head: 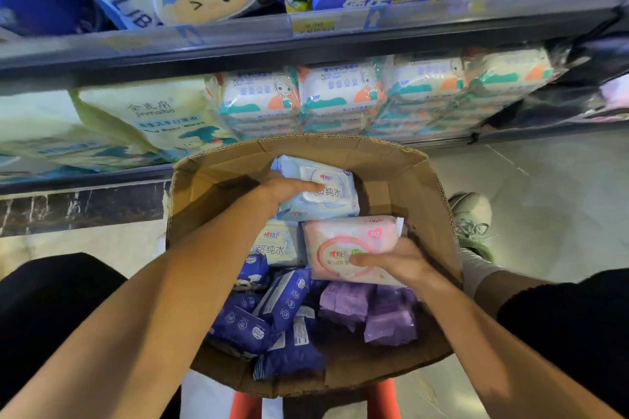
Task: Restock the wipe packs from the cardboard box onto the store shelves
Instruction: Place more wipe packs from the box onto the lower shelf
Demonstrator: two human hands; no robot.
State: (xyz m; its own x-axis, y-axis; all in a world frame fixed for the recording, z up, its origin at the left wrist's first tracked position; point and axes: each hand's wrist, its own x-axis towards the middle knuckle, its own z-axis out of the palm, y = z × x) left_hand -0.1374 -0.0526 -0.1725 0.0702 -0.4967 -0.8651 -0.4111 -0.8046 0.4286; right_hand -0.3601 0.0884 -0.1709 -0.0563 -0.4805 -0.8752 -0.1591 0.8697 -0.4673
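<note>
An open cardboard box (391,160) sits in front of me, holding several wipe packs. My left hand (284,189) grips a light blue wipe pack (335,196) at the box's far side, thumb on top of its lid. My right hand (396,264) grips a pink wipe pack (343,245) at the box's right side, thumb pressed on its round label. A second pale blue pack (277,247) lies under my left forearm. Dark blue packs (269,320) and purple packs (371,311) fill the near half of the box.
Store shelves stand just beyond the box. The lower shelf (85,177) holds white baby wipe packs (343,95) and yellow-green bags (149,116). The upper shelf edge (306,41) carries price tags. A shoe (471,218) rests on the tiled floor at right. Something red (381,400) shows under the box.
</note>
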